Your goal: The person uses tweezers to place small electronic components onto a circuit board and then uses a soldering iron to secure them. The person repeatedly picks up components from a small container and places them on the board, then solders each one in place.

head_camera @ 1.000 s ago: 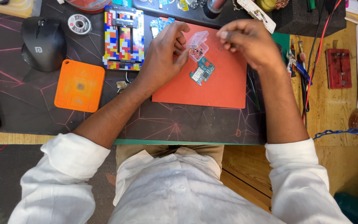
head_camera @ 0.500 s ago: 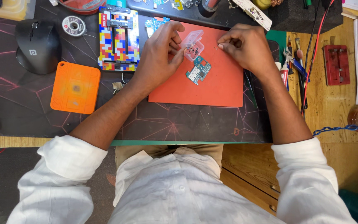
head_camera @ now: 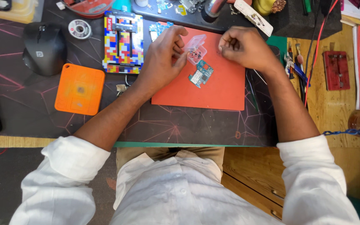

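My left hand [head_camera: 162,58] grips a small clear plastic box [head_camera: 196,48] with dark bits inside, holding it just above the red mat [head_camera: 213,89]. A small teal circuit board [head_camera: 201,73] lies on the mat right below the box. My right hand [head_camera: 243,46] hovers to the right of the box with fingers curled; whatever is pinched in it is too small to make out.
A black mouse [head_camera: 44,46], an orange square pad [head_camera: 80,88], a multicoloured holder jig [head_camera: 123,41] and a solder reel [head_camera: 79,28] sit to the left. Tools and wires crowd the back edge. A red clamp [head_camera: 336,70] and tweezers [head_camera: 293,62] lie on the right.
My right hand has drawn slightly away from the box to the right and curled closed. My left hand keeps the box in nearly the same place.
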